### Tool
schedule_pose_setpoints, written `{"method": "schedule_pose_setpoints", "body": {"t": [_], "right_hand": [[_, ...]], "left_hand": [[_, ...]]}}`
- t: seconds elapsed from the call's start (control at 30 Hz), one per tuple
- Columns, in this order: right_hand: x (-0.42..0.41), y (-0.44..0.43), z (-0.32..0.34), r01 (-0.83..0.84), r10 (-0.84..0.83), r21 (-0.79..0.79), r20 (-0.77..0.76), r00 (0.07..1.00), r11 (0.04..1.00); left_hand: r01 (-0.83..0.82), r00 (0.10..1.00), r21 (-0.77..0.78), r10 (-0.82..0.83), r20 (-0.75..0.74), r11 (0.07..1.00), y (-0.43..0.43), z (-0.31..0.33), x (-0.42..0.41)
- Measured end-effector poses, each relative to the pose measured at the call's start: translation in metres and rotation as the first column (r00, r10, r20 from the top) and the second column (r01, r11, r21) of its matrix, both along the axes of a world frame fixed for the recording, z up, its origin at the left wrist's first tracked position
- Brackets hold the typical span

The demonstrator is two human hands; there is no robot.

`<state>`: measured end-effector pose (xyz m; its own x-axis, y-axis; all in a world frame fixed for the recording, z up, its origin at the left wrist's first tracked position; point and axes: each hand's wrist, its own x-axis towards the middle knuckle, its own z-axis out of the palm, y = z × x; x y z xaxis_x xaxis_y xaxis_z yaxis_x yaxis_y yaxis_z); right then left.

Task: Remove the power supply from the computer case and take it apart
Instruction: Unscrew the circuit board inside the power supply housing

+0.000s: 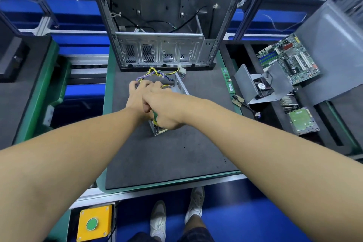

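Power supply [181,87] lies centred on the tabletop [176,153], long axis running away from me, wires [155,71] toward the computer case [161,51]. My left hand [137,96] and right hand [167,108] clamp it, touching. Bare tabletop surrounds it.

No writing is legible; the fan sticker [261,85] prints too small.

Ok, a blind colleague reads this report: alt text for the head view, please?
The left hand holds the power supply on a dark mat while the right hand grips a green tool over it; the open computer case stands behind.
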<state>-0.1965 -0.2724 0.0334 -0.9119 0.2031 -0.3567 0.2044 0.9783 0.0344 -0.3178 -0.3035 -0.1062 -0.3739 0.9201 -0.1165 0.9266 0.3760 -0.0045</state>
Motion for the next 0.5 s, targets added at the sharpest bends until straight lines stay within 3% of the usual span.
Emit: {"method": "schedule_pose_setpoints", "body": {"t": [0.03, 0.1, 0.17, 0.23, 0.3, 0.4, 0.5], "right_hand": [[0.003, -0.002, 0.003, 0.026, -0.025, -0.021, 0.006, 1.000, 0.999], [0.008, -0.006, 0.005, 0.026, -0.026, -0.005, -0.015, 1.000, 1.000], [0.011, -0.004, -0.001, -0.026, 0.030, 0.116, -0.035, 0.999, 0.993], [0.010, -0.008, 0.002, -0.167, 0.169, 0.287, 0.019, 0.985, 0.943], [0.009, -0.008, 0.004, -0.317, 0.303, 0.386, 0.099, 0.948, 0.866], [0.008, -0.001, 0.003, -0.184, 0.184, 0.312, 0.030, 0.983, 0.932], [0.016, 0.007, 0.001, -0.203, 0.207, 0.202, -0.001, 0.978, 0.958]], "left_hand": [[0.024, 0.998, -0.013, -0.025, -0.065, 1.000, -0.001, -0.001, -0.002], [0.028, 0.999, 0.110, -0.029, 0.013, 0.994, -0.002, -0.005, -0.002], [-0.061, 0.985, 0.331, 0.004, 0.171, 0.942, -0.004, -0.007, -0.001], [-0.109, 0.974, 0.431, 0.010, 0.225, 0.896, -0.007, -0.005, 0.003], [-0.061, 0.984, 0.348, -0.003, 0.180, 0.935, -0.010, 0.000, 0.001], [-0.002, 0.997, 0.094, -0.006, 0.082, 0.996, -0.004, 0.006, 0.000], [-0.018, 0.992, 0.134, 0.001, 0.125, 0.991, -0.003, 0.006, 0.005]]}}
